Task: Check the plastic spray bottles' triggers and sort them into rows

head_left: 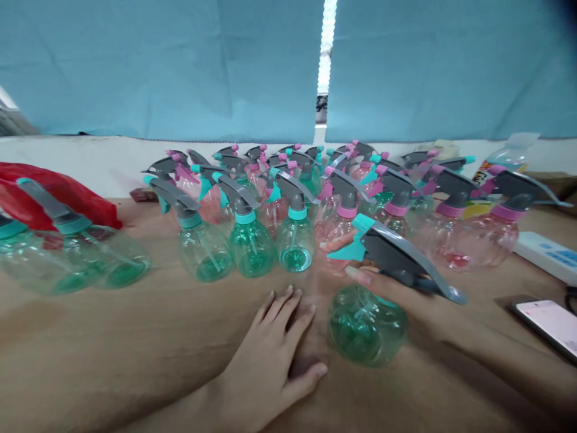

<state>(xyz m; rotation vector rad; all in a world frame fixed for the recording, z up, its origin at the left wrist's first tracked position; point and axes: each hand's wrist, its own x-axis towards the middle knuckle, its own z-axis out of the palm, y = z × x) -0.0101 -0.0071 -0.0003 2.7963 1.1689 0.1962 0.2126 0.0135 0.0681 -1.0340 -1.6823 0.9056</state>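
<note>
Head view: green spray bottle (pixel 367 331) in right hand (pixel 392 288).

Left of the nearest green bottle (pixel 367 331), a bare left hand (pixel 273 340) with slender fingers; by its neck, a bare, long-nailed right hand (pixel 399 290)

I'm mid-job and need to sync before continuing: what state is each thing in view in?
Left hand: empty, palm down.
Right hand: closed around the green spray bottle's neck.
Green spray bottle: held, sprayer fitted.
Front green spray bottles: standing, sprayers fitted.
Pink spray bottles: standing, sprayers fitted.
Phone: screen lit.
Red plastic bag: crumpled.
Blue curtains: narrow gap between.
</note>
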